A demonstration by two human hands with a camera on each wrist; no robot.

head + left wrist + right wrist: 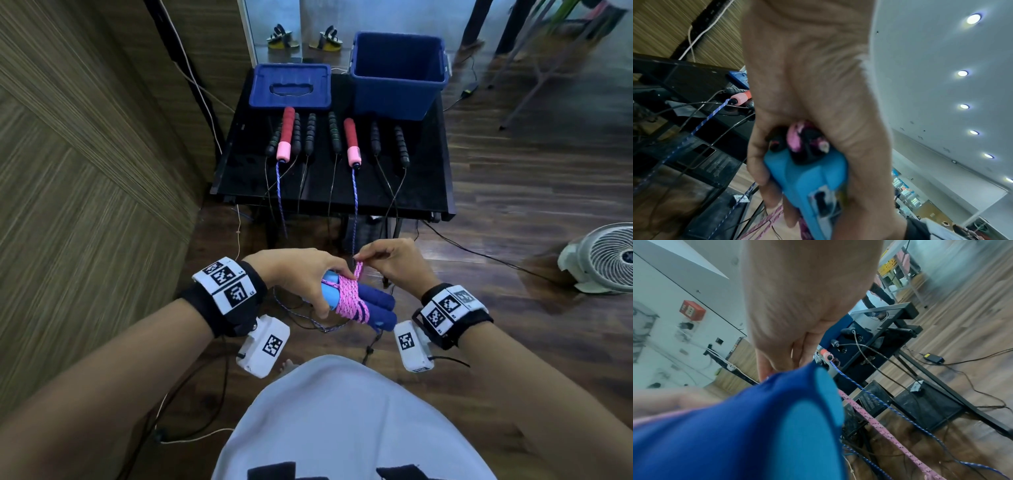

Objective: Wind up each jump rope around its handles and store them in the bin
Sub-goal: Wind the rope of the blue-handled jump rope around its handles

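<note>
My left hand (301, 274) clamps the light blue foam handles (356, 308) held before my waist while my right hand (394, 263) pinches the soft pink rope (347, 294), which likely slackens unless gripped near the coils.

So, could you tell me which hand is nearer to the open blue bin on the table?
The right. The right hand pinches the pink rope roughly below the blue bin; the left hand, gripping the blue handles, sits further to the left.
</note>
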